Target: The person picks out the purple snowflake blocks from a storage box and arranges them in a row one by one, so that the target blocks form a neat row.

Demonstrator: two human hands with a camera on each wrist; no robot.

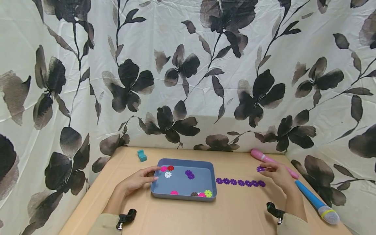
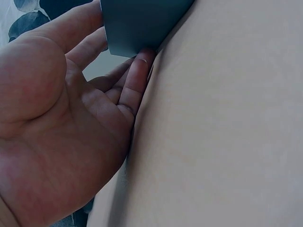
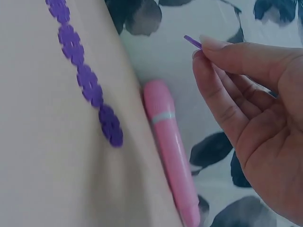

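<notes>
The right hand (image 1: 276, 173) pinches a purple, flower-shaped, plastic-looking disc (image 1: 260, 169); the row of matching purple discs (image 1: 241, 182) ends at six o'clock from it, long axis running towards nine, nearer this hand. The left hand (image 1: 135, 180) touches the blue-grey rectangular tray (image 1: 182, 186); whether it grips, one cannot tell. Only the right-wrist view shows the pinched disc edge-on.

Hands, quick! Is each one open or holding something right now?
Left hand: open, fingers touching the blue-grey rectangular tray.
Right hand: closed, pinching one purple flower-shaped disc.
</notes>
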